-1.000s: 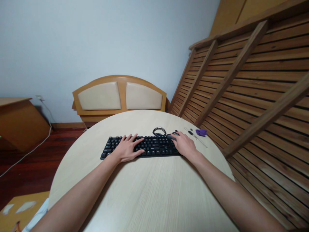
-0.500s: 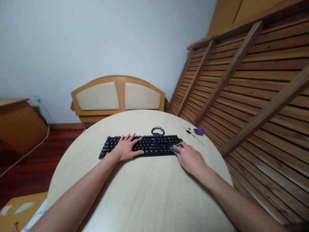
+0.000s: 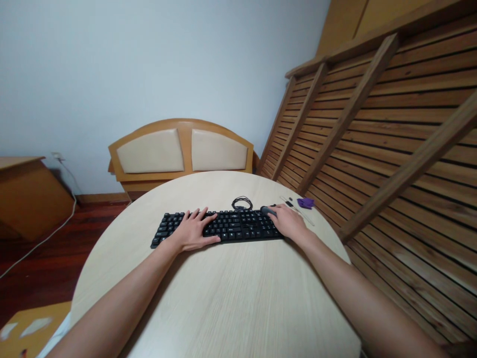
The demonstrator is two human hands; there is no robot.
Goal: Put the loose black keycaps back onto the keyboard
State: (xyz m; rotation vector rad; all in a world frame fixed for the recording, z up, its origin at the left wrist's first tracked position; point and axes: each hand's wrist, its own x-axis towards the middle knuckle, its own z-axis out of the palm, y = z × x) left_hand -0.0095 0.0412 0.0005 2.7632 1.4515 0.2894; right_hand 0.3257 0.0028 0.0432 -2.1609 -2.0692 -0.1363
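Note:
A black keyboard (image 3: pixel 238 226) lies across the round pale wooden table (image 3: pixel 231 298). My left hand (image 3: pixel 194 231) rests flat on its left half, fingers spread, pressing on the keys. My right hand (image 3: pixel 288 222) is at the keyboard's right end, fingers curled round a small dark grey tool (image 3: pixel 266 210) whose tip pokes out over the top right keys. What kind of tool it is I cannot make out.
A coiled black cable (image 3: pixel 241 202) lies just behind the keyboard. A purple item (image 3: pixel 305 202) and small thin parts sit near the table's right edge. A slatted wooden frame (image 3: pixel 372 149) leans close on the right. A padded headboard (image 3: pixel 179 151) stands behind the table.
My right hand with the tool moved from the keyboard's near right corner back up to its far right end. The left hand stayed on the keys.

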